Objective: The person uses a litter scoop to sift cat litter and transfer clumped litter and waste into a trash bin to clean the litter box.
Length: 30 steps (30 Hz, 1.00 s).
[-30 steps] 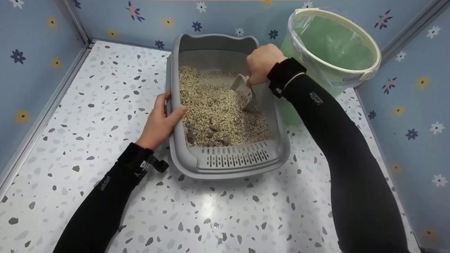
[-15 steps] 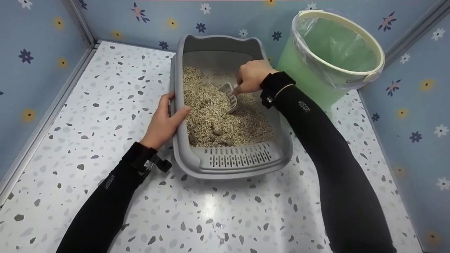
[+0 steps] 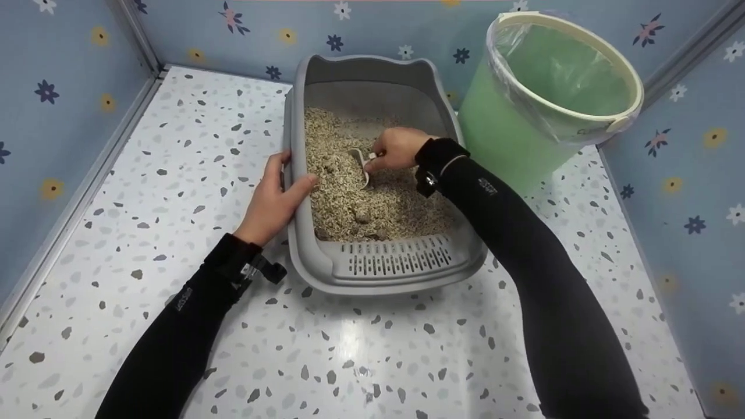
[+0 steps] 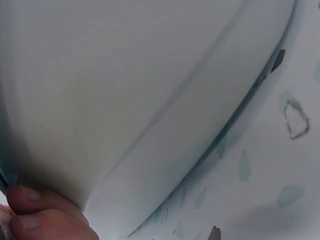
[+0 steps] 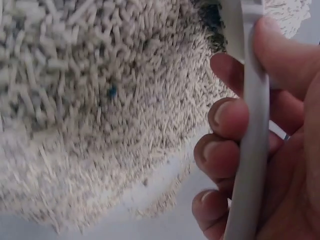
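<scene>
A grey litter box stands on the floor, with pellet litter spread over its bottom. My left hand grips its left wall, thumb over the rim and fingers on the outer side; in the left wrist view, fingertips curl at the wall. Over the litter, my right hand holds a pale litter scoop, its blade edge down among the pellets. The right wrist view shows the fingers wrapped round the scoop's handle. Dark clumps lie in the litter near the slotted front step.
Right behind the box stands a green bin with a clear bag lining over its cream rim. Blue flowered panels close in the back and both sides. The speckled floor runs round the box.
My right hand has moved the scoop left and toward me through the litter, from the right side to the middle. The left hand keeps its grip; the head view has shifted slightly.
</scene>
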Tool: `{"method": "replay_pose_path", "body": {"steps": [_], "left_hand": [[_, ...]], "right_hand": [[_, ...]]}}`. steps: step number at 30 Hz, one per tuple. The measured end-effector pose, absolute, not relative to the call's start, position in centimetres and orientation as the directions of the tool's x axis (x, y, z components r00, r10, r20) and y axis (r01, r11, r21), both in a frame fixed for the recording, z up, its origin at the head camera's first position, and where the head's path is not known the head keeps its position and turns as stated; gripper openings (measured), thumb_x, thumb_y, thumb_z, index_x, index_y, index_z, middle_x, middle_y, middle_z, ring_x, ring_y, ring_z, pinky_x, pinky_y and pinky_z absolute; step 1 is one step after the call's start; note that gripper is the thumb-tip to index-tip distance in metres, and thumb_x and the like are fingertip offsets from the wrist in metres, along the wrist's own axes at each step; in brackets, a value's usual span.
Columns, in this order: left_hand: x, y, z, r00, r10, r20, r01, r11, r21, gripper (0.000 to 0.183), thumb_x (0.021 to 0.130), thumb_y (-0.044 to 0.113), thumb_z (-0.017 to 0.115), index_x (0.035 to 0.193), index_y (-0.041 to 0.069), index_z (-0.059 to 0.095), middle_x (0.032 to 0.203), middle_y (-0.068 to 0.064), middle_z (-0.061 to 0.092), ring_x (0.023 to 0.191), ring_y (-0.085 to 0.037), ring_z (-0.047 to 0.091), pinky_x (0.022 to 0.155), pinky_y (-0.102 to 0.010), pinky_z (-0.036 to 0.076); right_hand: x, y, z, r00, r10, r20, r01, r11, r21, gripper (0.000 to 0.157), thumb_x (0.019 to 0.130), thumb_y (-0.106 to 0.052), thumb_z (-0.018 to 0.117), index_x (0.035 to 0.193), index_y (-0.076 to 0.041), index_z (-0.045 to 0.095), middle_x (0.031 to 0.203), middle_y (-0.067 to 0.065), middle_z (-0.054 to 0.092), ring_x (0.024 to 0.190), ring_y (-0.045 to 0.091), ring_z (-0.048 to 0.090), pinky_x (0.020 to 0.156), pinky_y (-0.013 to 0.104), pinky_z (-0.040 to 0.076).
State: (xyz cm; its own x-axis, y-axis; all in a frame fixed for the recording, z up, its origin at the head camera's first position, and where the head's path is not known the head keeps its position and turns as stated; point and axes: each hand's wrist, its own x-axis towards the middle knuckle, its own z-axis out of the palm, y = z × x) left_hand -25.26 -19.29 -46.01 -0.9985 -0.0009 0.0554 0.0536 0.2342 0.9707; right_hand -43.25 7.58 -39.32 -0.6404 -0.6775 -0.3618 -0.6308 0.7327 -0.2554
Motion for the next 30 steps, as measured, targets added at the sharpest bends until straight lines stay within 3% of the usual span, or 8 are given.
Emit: {"method": "replay_pose_path", "body": {"steps": [4,10,19,26,30], "left_hand": [[-25.3,-19.2,-45.9,-0.999,-0.001,0.051,0.050,0.218,0.975,0.091,0.107,0.054,0.070,0.174,0.011,0.026,0.175,-0.019,0.035,0.145,-0.040,0.053,0.118,-0.057,0.051],[-25.2,-19.3,-46.1,-0.998,0.007,0.060,0.060,0.215,0.975,0.091,0.106,0.054,0.070,0.174,0.011,0.026,0.171,-0.019,0.040,0.132,-0.036,0.060,0.113,-0.055,0.054],[-25.4,-19.2,-46.0,-0.997,0.015,0.076,0.077,0.198,0.977,0.090,0.107,0.052,0.071,0.173,0.011,0.027,0.170,-0.016,0.041,0.127,-0.035,0.062,0.107,-0.053,0.058],[-25.4,-19.2,-46.2,-0.996,0.014,0.092,0.093,0.201,0.975,0.087,0.107,0.050,0.070,0.173,0.009,0.028,0.172,-0.015,0.039,0.134,-0.034,0.058,0.115,-0.053,0.052],[-25.5,-19.3,-46.1,-0.996,0.016,0.091,0.093,0.200,0.975,0.087,0.107,0.051,0.070,0.172,0.010,0.030,0.168,-0.016,0.043,0.127,-0.034,0.061,0.109,-0.053,0.056]], "right_hand": [[-42.6,7.5,-40.1,-0.641,-0.689,-0.339,-0.594,0.724,-0.351,0.054,0.110,-0.044,0.073,0.069,-0.020,0.047,0.066,-0.007,0.040,0.059,0.011,0.035,0.057,0.028,0.029],[-41.6,7.3,-41.6,-0.658,-0.693,-0.295,-0.531,0.704,-0.471,0.057,0.111,-0.042,0.070,0.066,-0.022,0.040,0.064,-0.009,0.036,0.055,0.008,0.030,0.056,0.026,0.025],[-40.9,7.2,-42.2,-0.699,-0.672,-0.243,-0.516,0.710,-0.479,0.056,0.111,-0.045,0.068,0.068,-0.022,0.040,0.064,-0.009,0.036,0.057,0.009,0.030,0.058,0.028,0.025],[-40.4,7.7,-42.2,-0.715,-0.656,-0.243,-0.467,0.706,-0.532,0.055,0.111,-0.042,0.069,0.070,-0.021,0.039,0.067,-0.006,0.034,0.060,0.011,0.030,0.065,0.028,0.025],[-40.0,7.8,-42.2,-0.720,-0.645,-0.256,-0.437,0.708,-0.555,0.054,0.111,-0.043,0.068,0.072,-0.021,0.039,0.068,-0.006,0.034,0.061,0.012,0.030,0.066,0.029,0.026]]}}
